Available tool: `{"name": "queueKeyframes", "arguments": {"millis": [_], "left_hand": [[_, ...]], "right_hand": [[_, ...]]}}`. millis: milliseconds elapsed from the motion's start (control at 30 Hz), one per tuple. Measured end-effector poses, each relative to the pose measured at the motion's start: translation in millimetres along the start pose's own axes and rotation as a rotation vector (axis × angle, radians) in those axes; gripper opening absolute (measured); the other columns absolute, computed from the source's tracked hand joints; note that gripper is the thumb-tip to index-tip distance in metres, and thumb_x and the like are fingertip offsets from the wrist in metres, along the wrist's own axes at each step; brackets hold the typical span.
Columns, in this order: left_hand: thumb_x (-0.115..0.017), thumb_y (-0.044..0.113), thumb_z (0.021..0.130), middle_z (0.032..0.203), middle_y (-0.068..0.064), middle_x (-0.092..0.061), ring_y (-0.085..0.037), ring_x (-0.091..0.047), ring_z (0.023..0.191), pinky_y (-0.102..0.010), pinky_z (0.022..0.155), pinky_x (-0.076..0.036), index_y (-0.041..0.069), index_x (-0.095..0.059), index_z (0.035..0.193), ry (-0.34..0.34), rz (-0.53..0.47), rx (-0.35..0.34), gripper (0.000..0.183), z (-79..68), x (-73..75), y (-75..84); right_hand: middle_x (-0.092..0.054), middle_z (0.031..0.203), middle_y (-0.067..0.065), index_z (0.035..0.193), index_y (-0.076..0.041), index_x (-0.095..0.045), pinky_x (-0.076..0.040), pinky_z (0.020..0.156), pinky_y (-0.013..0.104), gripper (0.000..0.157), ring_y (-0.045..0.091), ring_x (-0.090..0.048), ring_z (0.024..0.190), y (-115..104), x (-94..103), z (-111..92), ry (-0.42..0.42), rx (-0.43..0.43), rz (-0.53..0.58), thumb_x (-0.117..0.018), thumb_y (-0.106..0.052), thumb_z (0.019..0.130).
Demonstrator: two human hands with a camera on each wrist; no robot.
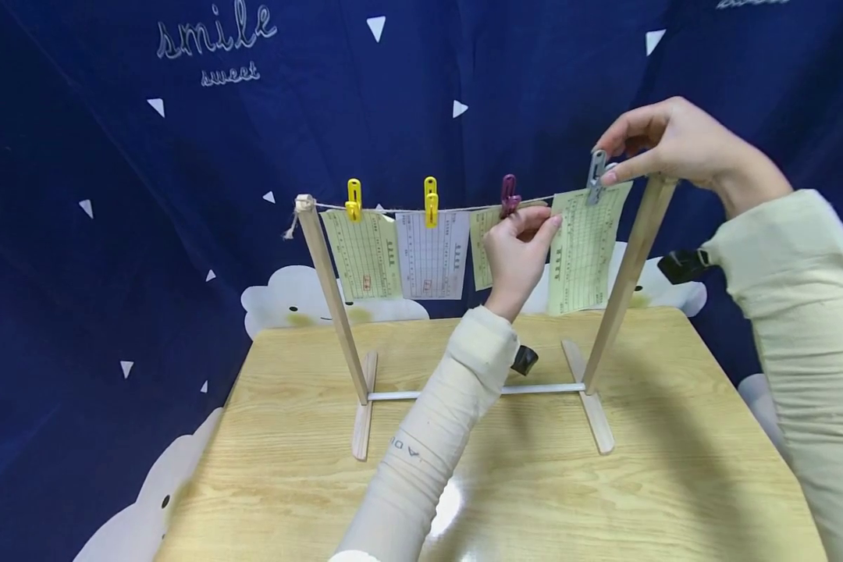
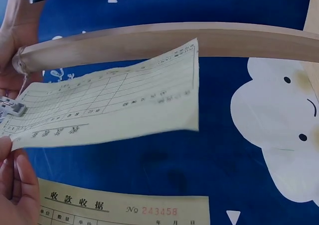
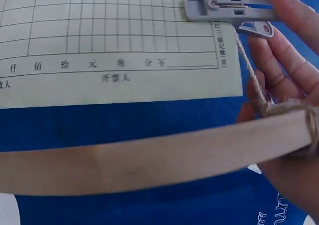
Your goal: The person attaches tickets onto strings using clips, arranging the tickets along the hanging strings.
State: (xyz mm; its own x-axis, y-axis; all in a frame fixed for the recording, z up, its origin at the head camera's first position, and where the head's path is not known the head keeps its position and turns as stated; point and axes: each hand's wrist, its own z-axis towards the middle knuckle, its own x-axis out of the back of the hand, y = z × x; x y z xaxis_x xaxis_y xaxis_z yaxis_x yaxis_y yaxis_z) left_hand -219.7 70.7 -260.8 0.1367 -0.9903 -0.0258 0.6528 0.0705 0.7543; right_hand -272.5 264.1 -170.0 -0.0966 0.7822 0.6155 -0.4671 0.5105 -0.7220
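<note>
A pale green receipt slip (image 1: 581, 261) hangs at the right end of a twine line (image 1: 457, 210). My left hand (image 1: 518, 251) pinches the slip near its upper left corner. At the slip's top edge, a grey clothespin (image 1: 595, 178) clips it over the twine. My right hand (image 1: 681, 148) holds the clothespin's handles between thumb and fingers, close to the right post's top. The wrist view from the right shows the clothespin (image 3: 224, 8) biting the paper. Beside my left hand, a purple clothespin (image 1: 509, 195) holds another green slip (image 1: 482, 250), partly hidden by that hand.
Two yellow clothespins (image 1: 353, 200) hold a green slip (image 1: 364, 257) and a white slip (image 1: 432, 257) farther left. The wooden left post (image 1: 333, 300) and right post (image 1: 628, 285) stand on feet joined by a white rod (image 1: 544, 388) on the wooden table (image 1: 288, 484). A blue curtain (image 1: 421, 94) hangs behind.
</note>
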Motion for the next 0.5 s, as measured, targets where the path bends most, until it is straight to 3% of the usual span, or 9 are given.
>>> {"name": "queueKeyframes", "arguments": {"millis": [133,300,367,500], "left_hand": [[-0.066,-0.005,0.078,0.081,-0.02,-0.066,-0.021,-0.061,0.069,-0.012,0.063,-0.045,-0.012,-0.065,0.085,-0.009,0.011,0.003,0.009,0.2,-0.5,-2.9],[-0.067,-0.001,0.079,0.082,-0.018,-0.067,-0.02,-0.062,0.071,-0.013,0.063,-0.046,-0.008,-0.066,0.088,-0.016,0.0,-0.003,0.012,0.3,-5.2,-25.0],[-0.067,0.001,0.08,0.082,-0.016,-0.067,-0.019,-0.062,0.071,-0.013,0.063,-0.046,-0.007,-0.066,0.089,-0.018,-0.008,-0.014,0.013,0.4,-6.4,-35.3],[-0.067,0.002,0.081,0.083,-0.014,-0.068,-0.015,-0.062,0.071,-0.016,0.064,-0.048,-0.006,-0.066,0.092,-0.024,-0.014,-0.041,0.014,-1.6,-1.5,-40.4]], "right_hand": [[-0.061,0.084,-0.004,0.097,-0.009,-0.067,-0.04,0.065,0.015,0.027,0.014,-0.048,0.076,3,0.3,-2,-0.026,0.017,0.01,-0.073,0.003,0.073],[-0.061,0.088,-0.005,0.107,-0.012,-0.065,-0.039,0.07,0.015,0.036,0.012,-0.051,0.082,7,-1.8,-4,-0.015,0.05,0.048,-0.07,0.004,0.075],[-0.062,0.09,-0.005,0.109,-0.011,-0.065,-0.038,0.071,0.016,0.038,0.011,-0.052,0.084,8,-2.6,-5,0.01,0.071,0.083,-0.069,0.005,0.075],[-0.064,0.091,-0.002,0.107,-0.005,-0.065,-0.039,0.068,0.015,0.037,0.012,-0.054,0.083,11,-2.8,-11,0.129,0.122,0.203,-0.066,0.011,0.074]]}}
